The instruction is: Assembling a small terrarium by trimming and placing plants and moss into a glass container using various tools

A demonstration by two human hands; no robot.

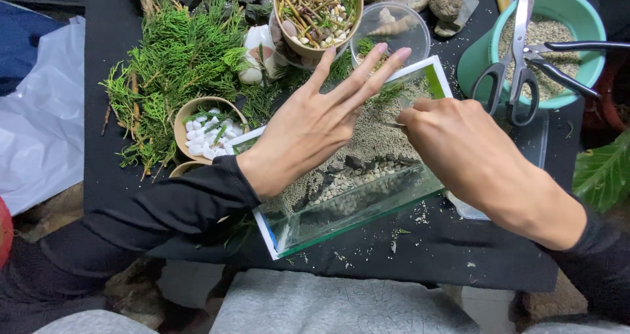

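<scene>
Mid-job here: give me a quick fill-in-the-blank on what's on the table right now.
1. Both hands work over a glass tank filled with ____.
2. The scissors rest on the rim of a ____ bowl.
3. The small brown bowl beside the left hand holds ____ pebbles.
Missing: sand; green; white

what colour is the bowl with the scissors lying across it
Teal green, best seen in the head view: the bowl holds sandy grit, with the scissors resting on its rim.

Both hands hover over the glass tank (pixel 341 219), greenery (pixel 177 65) behind-left, scissors (pixel 518 65) on the bowl (pixel 584 19) behind-right.
</scene>
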